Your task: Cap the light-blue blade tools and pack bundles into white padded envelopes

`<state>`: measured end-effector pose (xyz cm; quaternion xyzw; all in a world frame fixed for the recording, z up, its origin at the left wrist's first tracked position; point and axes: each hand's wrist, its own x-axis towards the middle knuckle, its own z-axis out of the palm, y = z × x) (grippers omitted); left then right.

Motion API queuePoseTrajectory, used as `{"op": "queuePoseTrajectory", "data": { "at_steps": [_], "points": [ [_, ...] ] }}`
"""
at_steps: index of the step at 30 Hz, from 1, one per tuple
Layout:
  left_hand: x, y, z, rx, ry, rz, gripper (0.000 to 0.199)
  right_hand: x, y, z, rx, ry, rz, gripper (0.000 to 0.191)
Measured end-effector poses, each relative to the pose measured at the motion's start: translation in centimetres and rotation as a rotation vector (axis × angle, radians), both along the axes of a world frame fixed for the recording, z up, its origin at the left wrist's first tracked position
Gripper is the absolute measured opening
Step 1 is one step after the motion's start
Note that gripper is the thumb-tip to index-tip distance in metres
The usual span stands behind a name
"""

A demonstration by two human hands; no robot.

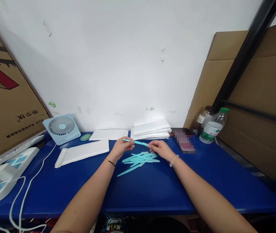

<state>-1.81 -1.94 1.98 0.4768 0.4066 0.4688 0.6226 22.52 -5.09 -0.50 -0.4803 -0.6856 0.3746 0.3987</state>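
Between my two hands a thin turquoise strip (140,142), slim and knife-like with a tapered end, is held level above the table. My left hand (122,147) pinches it toward its left end, and my right hand (160,149) pinches the right end. Just below lies a loose pile of similar turquoise strips (141,158), crossing one another, with one pointing out to the lower left. Fingers cover parts of the held strip.
The blue table (150,191) carries white padded envelopes (84,152), a stack of them (152,127), a small fan (62,128), a phone (185,142), two bottles (213,127) and a white power strip (21,168) with cables. Cardboard (261,97) stands at the right.
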Motion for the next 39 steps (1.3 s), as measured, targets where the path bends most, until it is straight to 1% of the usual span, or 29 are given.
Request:
{"op": "queuePoseTrajectory", "data": {
  "at_steps": [2, 3, 5, 7, 9, 12, 14, 17, 18, 19, 21, 23, 24, 26, 28, 30, 33, 36, 37, 38, 39],
  "points": [
    [-0.9, 0.8, -0.6, -0.014, 0.009, 0.072, 0.029, 1.4, 0.6, -0.2, 0.008, -0.103, -0.059, 0.034],
    [-1.3, 1.1, -0.9, -0.01, 0.048, 0.106, 0.031, 2.1, 0.8, -0.2, 0.025, -0.172, -0.103, 0.034],
    [-2.0, 1.8, -1.7, 0.029, 0.2, 0.137, 0.034, 3.1, 1.0, -0.1, 0.088, -0.309, -0.157, 0.03],
    [-2.5, 2.2, -2.4, 0.101, 0.38, 0.155, 0.034, 3.5, 0.8, 0.1, 0.171, -0.402, -0.168, 0.023],
    [-2.8, 2.6, -3.1, 0.183, 0.545, 0.184, 0.032, 3.2, 0.3, 0.4, 0.226, -0.436, -0.124, 0.019],
    [-3.0, 2.9, -3.7, 0.295, 0.747, 0.186, 0.026, 2.4, -0.5, 0.7, 0.21, -0.458, 0.002, 0.016],
    [-3.1, 3.0, -3.7, 0.36, 0.842, 0.183, 0.027, 1.9, -0.8, 0.7, 0.172, -0.479, 0.056, 0.015],
    [-2.8, 2.3, -2.9, 0.489, 0.944, 0.207, 0.031, 1.7, -0.8, 0.6, 0.135, -0.484, 0.084, 0.011],
    [-2.6, 1.9, -2.5, 0.545, 0.954, 0.184, 0.03, 1.6, -0.8, 0.6, 0.137, -0.478, 0.089, 0.011],
    [-2.3, 1.4, -2.0, 0.602, 0.951, 0.128, 0.028, 1.6, -0.8, 0.6, 0.148, -0.471, 0.091, 0.011],
    [-1.4, 0.1, -1.2, 0.715, 0.942, -0.063, 0.03, 1.3, -0.8, 0.8, 0.182, -0.445, 0.08, 0.013],
    [-0.5, -1.0, -0.5, 0.817, 1.003, -0.249, 0.033, 1.0, -0.8, 0.9, 0.189, -0.396, 0.058, 0.015],
    [-0.1, -1.4, -0.3, 0.852, 1.047, -0.308, 0.034, 0.8, -0.9, 1.0, 0.18, -0.363, 0.052, 0.016],
    [0.4, -1.7, 0.0, 0.881, 1.128, -0.357, 0.034, 0.7, -0.9, 1.1, 0.154, -0.297, 0.049, 0.018],
    [0.3, -1.5, 0.0, 0.875, 1.166, -0.332, 0.033, 1.0, -0.7, 1.1, 0.147, -0.259, 0.036, 0.019],
    [-0.2, -0.9, -0.3, 0.846, 1.193, -0.25, 0.032, 2.0, -0.3, 1.0, 0.16, -0.26, -0.029, 0.021],
    [-1.2, 0.0, -0.6, 0.752, 1.288, -0.093, 0.031, 3.7, 0.3, 0.7, 0.174, -0.331, -0.147, 0.02],
    [-1.6, 0.1, -0.8, 0.681, 1.356, 0.031, 0.027, 4.6, 0.6, 0.3, 0.213, -0.446, -0.193, 0.012],
    [-1.5, -0.1, -0.8, 0.68, 1.355, 0.049, 0.029, 4.5, 0.6, 0.2, 0.245, -0.475, -0.198, 0.009],
    [-1.4, -0.3, -0.7, 0.685, 1.344, 0.041, 0.032, 4.3, 0.6, 0.2, 0.281, -0.492, -0.2, 0.006],
    [-1.2, -0.5, -0.6, 0.693, 1.329, 0.003, 0.033, 3.9, 0.6, 0.1, 0.314, -0.499, -0.193, 0.005]
  ]
}}
